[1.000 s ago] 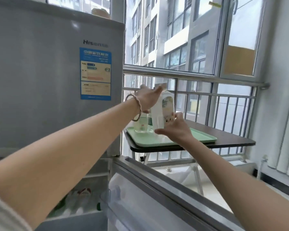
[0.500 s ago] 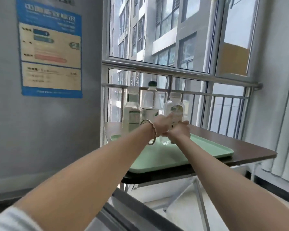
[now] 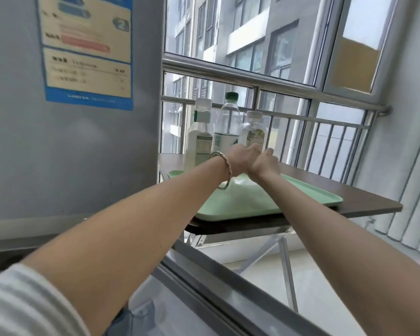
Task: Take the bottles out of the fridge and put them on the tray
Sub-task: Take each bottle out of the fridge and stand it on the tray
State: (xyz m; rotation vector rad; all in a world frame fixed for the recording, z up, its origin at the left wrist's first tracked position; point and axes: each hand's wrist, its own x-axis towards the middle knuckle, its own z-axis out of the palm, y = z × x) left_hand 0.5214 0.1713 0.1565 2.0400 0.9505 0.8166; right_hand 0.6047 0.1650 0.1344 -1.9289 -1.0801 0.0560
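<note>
Three bottles stand at the far left of the pale green tray (image 3: 301, 197): a milky one with a white cap (image 3: 200, 139), a clear one with a green cap (image 3: 228, 122), and a shorter clear one with a white cap and yellow-green label (image 3: 254, 132). My left hand (image 3: 240, 160), with a bracelet at the wrist, and my right hand (image 3: 264, 164) meet around the lower part of the shorter bottle and hide its base. It stands upright on the tray, beside the green-capped bottle.
The tray lies on a dark brown folding table (image 3: 364, 202) by the window railing (image 3: 277, 86). The grey fridge (image 3: 83, 146) fills the left. Its open lower door (image 3: 204, 282) juts out under my arms. Pale curtains (image 3: 412, 190) hang at the right.
I have carried the shorter bottle from mid-air down onto the tray next to the other two. The view has closed in on the table; both hands stay low on the bottle.
</note>
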